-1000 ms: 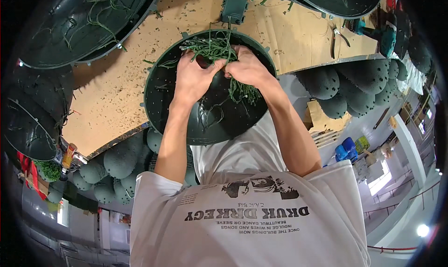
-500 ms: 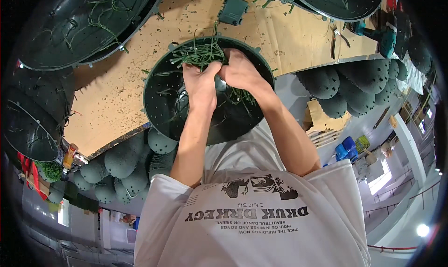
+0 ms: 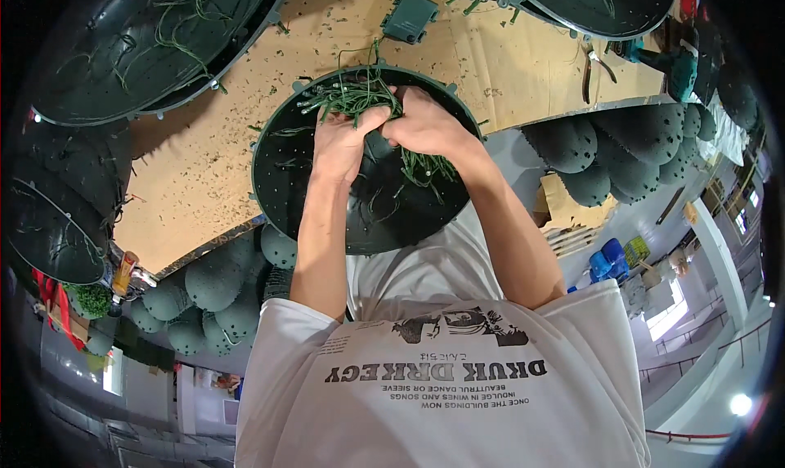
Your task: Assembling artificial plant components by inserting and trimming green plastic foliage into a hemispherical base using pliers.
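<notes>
A dark green plastic half-sphere shell (image 3: 327,214) with small holes sits hollow side up at the table's near edge, against my shirt. Over its hollow, my left hand (image 3: 343,141) and my right hand (image 3: 421,125) meet at a tangled bundle of green string-light wire (image 3: 352,96) with small bulb tips. Both hands are closed on the bundle, thumbs close together; some fingertips are hidden beneath it. More of the wire hangs below my right hand into the shell. A few wire ends poke through the shell's wall.
Larger dark shells (image 3: 163,43) with wires lie at the far left and far right. On the cardboard-covered table (image 3: 196,165) are a green box (image 3: 410,17), pliers (image 3: 597,71), a teal power drill (image 3: 666,63) and scattered scraps. Stacked dark spheres (image 3: 621,153) stand beyond its edge.
My left hand and forearm have shifted slightly left and turned a little. More of the wire beneath my right hand now shows. Both hands keep hold of the bundle.
</notes>
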`<state>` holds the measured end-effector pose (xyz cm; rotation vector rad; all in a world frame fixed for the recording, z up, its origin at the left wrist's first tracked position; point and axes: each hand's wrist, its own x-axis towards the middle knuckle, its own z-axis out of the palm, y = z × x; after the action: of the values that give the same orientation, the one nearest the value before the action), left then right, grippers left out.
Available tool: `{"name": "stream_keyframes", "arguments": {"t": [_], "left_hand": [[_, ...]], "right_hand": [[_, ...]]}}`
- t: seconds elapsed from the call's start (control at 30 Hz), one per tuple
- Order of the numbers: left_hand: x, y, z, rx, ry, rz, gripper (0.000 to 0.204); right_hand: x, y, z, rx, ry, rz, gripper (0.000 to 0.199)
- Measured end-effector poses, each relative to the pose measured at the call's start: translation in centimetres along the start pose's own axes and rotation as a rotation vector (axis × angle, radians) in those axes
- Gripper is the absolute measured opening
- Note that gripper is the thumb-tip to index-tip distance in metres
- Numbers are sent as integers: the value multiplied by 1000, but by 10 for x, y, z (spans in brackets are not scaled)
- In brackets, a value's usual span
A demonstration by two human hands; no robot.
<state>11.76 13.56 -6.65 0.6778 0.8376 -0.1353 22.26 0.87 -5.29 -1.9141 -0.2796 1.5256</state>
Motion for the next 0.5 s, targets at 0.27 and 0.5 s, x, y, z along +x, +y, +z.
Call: {"name": "stream_keyframes", "arguments": {"t": [0.27,0.5], "left_hand": [[5,-1,-2,14,100,18,26],[8,-2,-1,-87,206,0,26]], "right_hand": [[-18,-24,11,-68,53,61,53],[-71,-79,-8,-431,345,-53,48]]}}
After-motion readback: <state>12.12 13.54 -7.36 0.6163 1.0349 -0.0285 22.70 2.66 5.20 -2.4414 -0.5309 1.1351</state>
